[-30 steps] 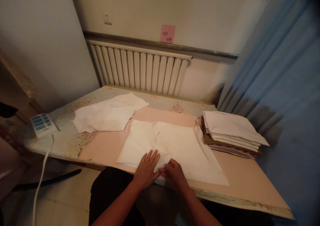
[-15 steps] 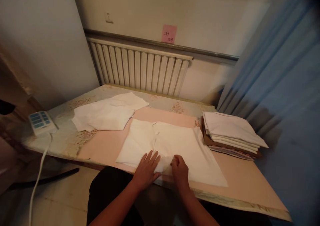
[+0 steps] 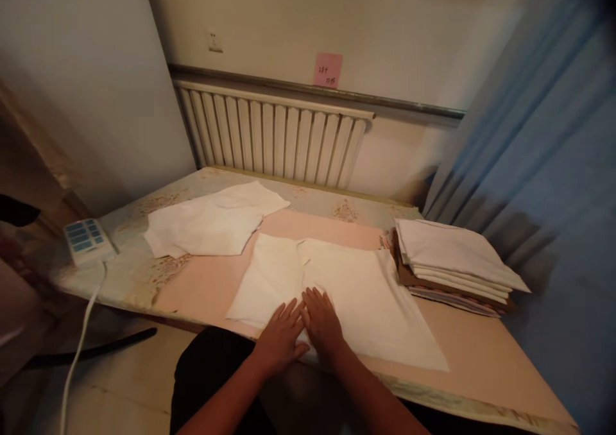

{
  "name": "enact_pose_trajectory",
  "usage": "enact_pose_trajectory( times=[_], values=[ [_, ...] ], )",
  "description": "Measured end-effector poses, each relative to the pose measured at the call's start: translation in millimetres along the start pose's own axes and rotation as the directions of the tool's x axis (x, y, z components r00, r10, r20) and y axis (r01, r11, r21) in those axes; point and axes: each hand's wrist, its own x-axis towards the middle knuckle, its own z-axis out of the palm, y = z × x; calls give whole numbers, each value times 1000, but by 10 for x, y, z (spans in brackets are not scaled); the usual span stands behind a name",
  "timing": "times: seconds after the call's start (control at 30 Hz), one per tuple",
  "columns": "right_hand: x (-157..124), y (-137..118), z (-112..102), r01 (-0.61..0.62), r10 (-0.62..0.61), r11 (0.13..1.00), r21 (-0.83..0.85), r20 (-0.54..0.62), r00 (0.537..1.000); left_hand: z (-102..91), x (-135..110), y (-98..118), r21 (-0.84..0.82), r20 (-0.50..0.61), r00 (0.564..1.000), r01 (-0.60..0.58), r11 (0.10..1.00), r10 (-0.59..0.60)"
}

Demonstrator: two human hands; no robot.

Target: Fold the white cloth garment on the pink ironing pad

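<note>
A white cloth [image 3: 366, 294] lies spread on the pink pad [image 3: 202, 287] of the table, its left part folded over. My left hand [image 3: 278, 335] rests flat on the cloth's near edge with fingers stretched out. Right beside it, touching, my right hand [image 3: 321, 323] also lies flat on the cloth, fingers spread. Neither hand holds anything.
Another white cloth [image 3: 212, 223] lies rumpled at the back left. A stack of folded cloths [image 3: 452, 258] sits at the right. A white power strip [image 3: 86, 241] with a cord is on the left corner. A radiator [image 3: 274, 133] lines the wall; a blue curtain [image 3: 553, 165] hangs at right.
My right hand has let go of the pinched cloth edge and moved left, now lying flat next to my left hand. The lifted fold is pressed down.
</note>
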Motion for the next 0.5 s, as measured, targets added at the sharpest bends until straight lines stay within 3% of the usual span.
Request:
enact_pose_trajectory(
  times=[0.1,0.2,0.33,0.5],
  values=[
    [-60,41,-24,9,-9,1000,-19,-28,1000,-50,-30,-91,-50,-11,1000,14,999,-14],
    [-63,12,-36,-5,4,1000,-31,-29,1000,-112,20,-231,-36,-129,975,180,983,-183],
    [-56,-9,-24,-14,13,998,-53,-24,1000,-172,88,-517,118,-237,894,416,902,-381],
    [-71,25,25,-10,9,993,-120,-11,1000,-170,1,-837,204,-133,762,647,735,-634]
  ],
)
